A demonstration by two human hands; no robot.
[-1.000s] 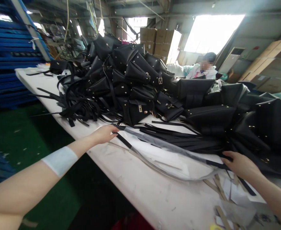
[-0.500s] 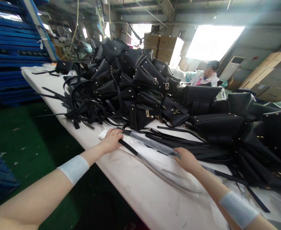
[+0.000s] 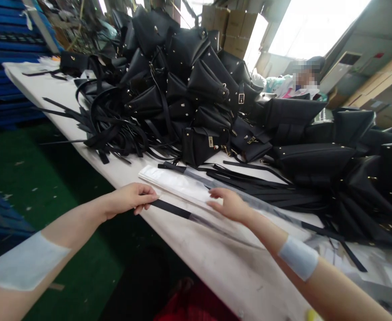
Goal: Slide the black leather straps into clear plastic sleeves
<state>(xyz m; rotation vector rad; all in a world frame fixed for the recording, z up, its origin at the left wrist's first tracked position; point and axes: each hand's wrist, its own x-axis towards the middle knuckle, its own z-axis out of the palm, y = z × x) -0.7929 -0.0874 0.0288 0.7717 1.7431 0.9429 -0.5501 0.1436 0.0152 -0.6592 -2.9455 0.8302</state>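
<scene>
My left hand pinches the end of a black strap at the near edge of the table. A clear plastic sleeve covers the strap's other part, trailing to the right. Over a stack of white plastic sleeves hovers my right hand, its fingers apart and holding nothing; whether it touches the stack I cannot tell. Just behind the stack lies another black strap, partly inside a clear sleeve. More loose black straps lie beyond it.
Black handbags are heaped along the far side of the white table. A tangle of straps lies left. Behind the bags is another person. Blue pallets stand at left, cardboard boxes at the back.
My left hand has drawn the strap's end nearer, toward the table's edge. My right hand has let go of the other sleeved strap, which now lies behind the stack, and moved left.
</scene>
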